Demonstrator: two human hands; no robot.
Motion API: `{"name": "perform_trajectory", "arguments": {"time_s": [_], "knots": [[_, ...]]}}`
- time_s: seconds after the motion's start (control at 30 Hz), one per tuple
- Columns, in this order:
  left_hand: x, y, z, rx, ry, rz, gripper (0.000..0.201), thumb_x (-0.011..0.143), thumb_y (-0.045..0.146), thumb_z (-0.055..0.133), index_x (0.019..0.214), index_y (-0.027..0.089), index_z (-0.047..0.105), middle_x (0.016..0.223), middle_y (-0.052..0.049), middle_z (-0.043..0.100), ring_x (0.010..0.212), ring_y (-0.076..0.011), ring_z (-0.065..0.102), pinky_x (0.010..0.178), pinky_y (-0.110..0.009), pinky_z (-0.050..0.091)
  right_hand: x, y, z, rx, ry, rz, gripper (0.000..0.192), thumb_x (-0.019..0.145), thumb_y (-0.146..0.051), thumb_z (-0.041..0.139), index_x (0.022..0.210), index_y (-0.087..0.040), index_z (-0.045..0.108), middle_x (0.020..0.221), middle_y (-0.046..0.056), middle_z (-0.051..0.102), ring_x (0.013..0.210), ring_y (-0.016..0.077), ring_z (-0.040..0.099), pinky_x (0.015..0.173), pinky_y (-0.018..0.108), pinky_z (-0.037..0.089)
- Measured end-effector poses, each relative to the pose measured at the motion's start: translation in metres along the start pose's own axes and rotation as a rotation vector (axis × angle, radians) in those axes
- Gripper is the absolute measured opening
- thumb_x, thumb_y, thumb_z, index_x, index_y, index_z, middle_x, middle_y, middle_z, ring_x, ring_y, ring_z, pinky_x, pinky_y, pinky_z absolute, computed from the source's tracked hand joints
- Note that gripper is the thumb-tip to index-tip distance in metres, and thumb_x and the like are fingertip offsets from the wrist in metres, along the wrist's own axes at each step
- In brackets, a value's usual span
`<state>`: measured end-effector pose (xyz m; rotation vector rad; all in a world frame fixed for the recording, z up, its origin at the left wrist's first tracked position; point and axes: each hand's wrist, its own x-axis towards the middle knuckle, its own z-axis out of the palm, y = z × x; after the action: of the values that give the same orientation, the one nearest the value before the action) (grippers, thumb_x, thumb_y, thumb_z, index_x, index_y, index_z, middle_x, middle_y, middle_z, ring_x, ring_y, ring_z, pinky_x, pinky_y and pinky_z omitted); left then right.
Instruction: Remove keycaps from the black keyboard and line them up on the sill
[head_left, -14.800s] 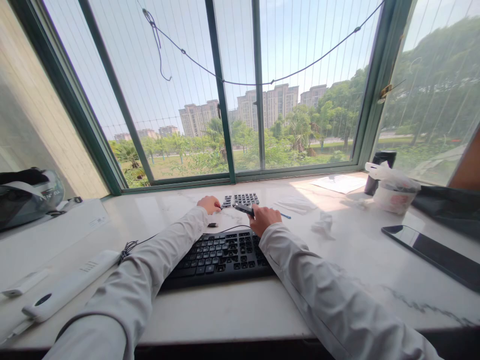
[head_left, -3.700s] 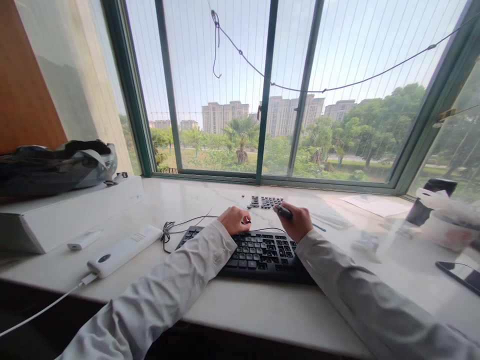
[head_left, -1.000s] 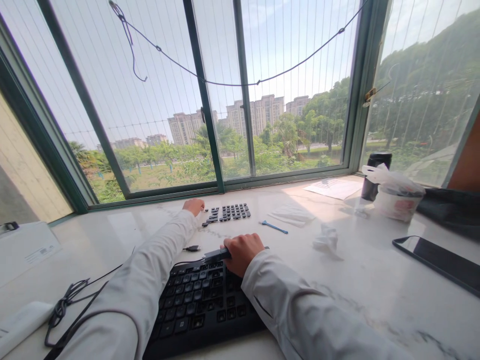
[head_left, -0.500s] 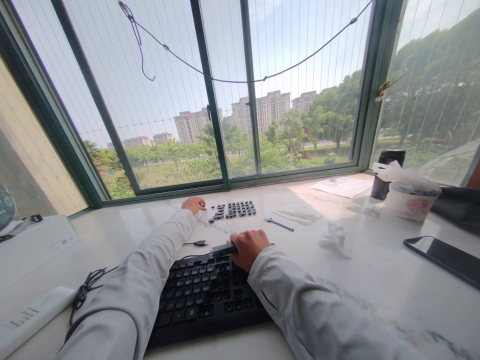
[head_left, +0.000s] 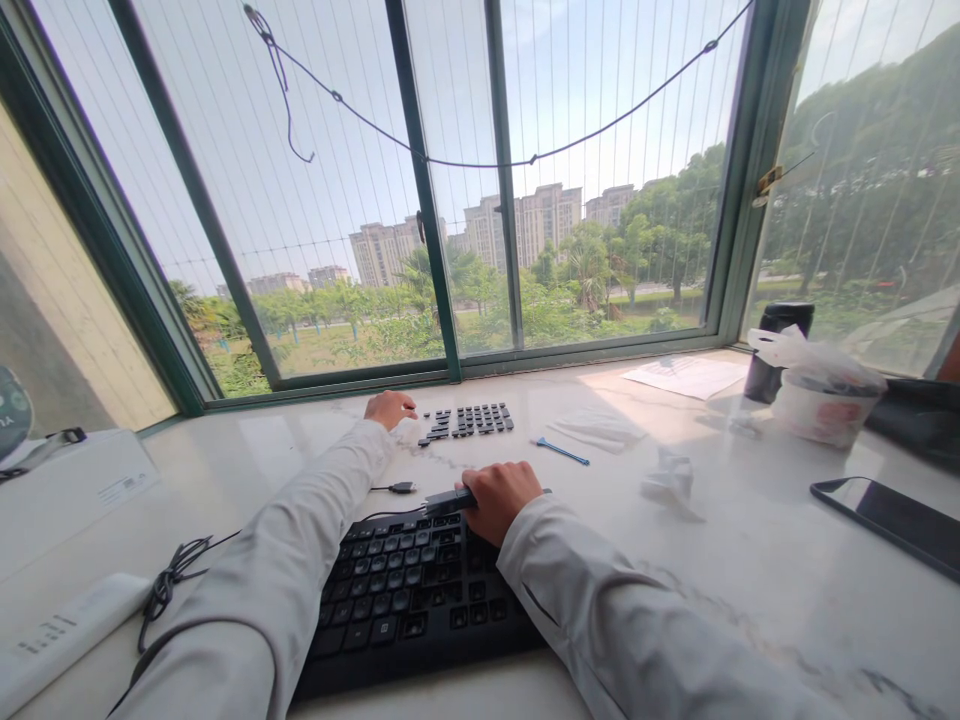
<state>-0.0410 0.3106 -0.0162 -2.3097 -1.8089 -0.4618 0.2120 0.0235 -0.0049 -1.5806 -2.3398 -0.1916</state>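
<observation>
A black keyboard (head_left: 397,600) lies before me, with many sockets bare of keycaps on its right part. Over its far edge, my right hand (head_left: 501,497) is closed around a dark grey flat tool (head_left: 448,501) whose pronged or bristled end points left. My left hand (head_left: 390,408) reaches to the far side, fingers bent together beside the rows of loose black keycaps (head_left: 484,418). What those fingers hold, if anything, is too small to tell. Just below them is a whitish, see-through scrap (head_left: 407,433). A USB plug (head_left: 403,488) rests on the table between my hands.
A blue thin tool (head_left: 562,451) lies right of the keycaps, near crumpled clear plastic (head_left: 670,480). Farther right are a phone (head_left: 889,520), a bagged tub (head_left: 825,400) and a black cylinder (head_left: 776,350). At left sit a white power strip (head_left: 71,645) and a coiled cable (head_left: 169,580).
My left hand has shifted very slightly to the right, along with a small shift of the whole view. My right hand and its tool hold the same place over the keyboard.
</observation>
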Motion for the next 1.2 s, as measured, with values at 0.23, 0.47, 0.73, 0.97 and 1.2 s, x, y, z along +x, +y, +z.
{"name": "perform_trajectory", "arguments": {"time_s": [0.23, 0.47, 0.73, 0.97, 1.2], "knots": [[-0.002, -0.003, 0.005, -0.034, -0.085, -0.049, 0.028, 0.073, 0.044, 0.069, 0.097, 0.031, 0.074, 0.101, 0.003, 0.073, 0.07, -0.015, 0.067, 0.073, -0.025, 0.046, -0.001, 0.0, 0.002, -0.003, 0.048, -0.007, 0.031, 0.089, -0.038, 0.041, 0.088, -0.024, 0.068, 0.083, 0.007, 0.073, 0.076, 0.0246, 0.068, 0.063, 0.033, 0.042], [-0.002, -0.003, 0.008, -0.051, -0.137, -0.074, 0.027, 0.076, 0.047, 0.066, 0.096, 0.031, 0.074, 0.101, 0.003, 0.073, 0.056, -0.011, 0.063, 0.068, -0.025, 0.045, -0.001, 0.0, 0.001, 0.011, 0.026, -0.003, 0.031, 0.089, -0.039, 0.042, 0.09, -0.024, 0.069, 0.086, 0.008, 0.073, 0.078, 0.0249, 0.068, 0.067, 0.035, 0.043], [0.007, -0.003, 0.009, -0.037, -0.13, -0.055, 0.023, 0.07, 0.042, 0.072, 0.09, 0.032, 0.075, 0.105, 0.002, 0.072, 0.101, -0.02, 0.062, 0.079, -0.023, 0.044, -0.001, -0.001, -0.002, 0.0, 0.004, 0.0, 0.032, 0.09, -0.039, 0.039, 0.091, -0.023, 0.068, 0.086, 0.008, 0.073, 0.078, 0.0245, 0.068, 0.067, 0.035, 0.042], [0.007, -0.003, 0.007, -0.035, -0.147, -0.042, 0.024, 0.07, 0.043, 0.071, 0.091, 0.033, 0.076, 0.106, 0.002, 0.072, 0.1, -0.02, 0.062, 0.078, -0.023, 0.045, -0.003, -0.002, -0.007, 0.004, -0.016, 0.019, 0.034, 0.092, -0.039, 0.038, 0.091, -0.023, 0.068, 0.088, 0.008, 0.072, 0.08, 0.0244, 0.068, 0.066, 0.034, 0.042], [0.006, -0.001, 0.005, -0.032, -0.151, -0.038, 0.022, 0.071, 0.041, 0.071, 0.091, 0.033, 0.075, 0.106, 0.003, 0.072, 0.1, -0.0194, 0.062, 0.079, -0.023, 0.044, -0.002, -0.001, -0.003, 0.001, -0.002, 0.01, 0.034, 0.091, -0.039, 0.038, 0.091, -0.024, 0.068, 0.087, 0.009, 0.072, 0.08, 0.0243, 0.068, 0.067, 0.034, 0.042]]}}
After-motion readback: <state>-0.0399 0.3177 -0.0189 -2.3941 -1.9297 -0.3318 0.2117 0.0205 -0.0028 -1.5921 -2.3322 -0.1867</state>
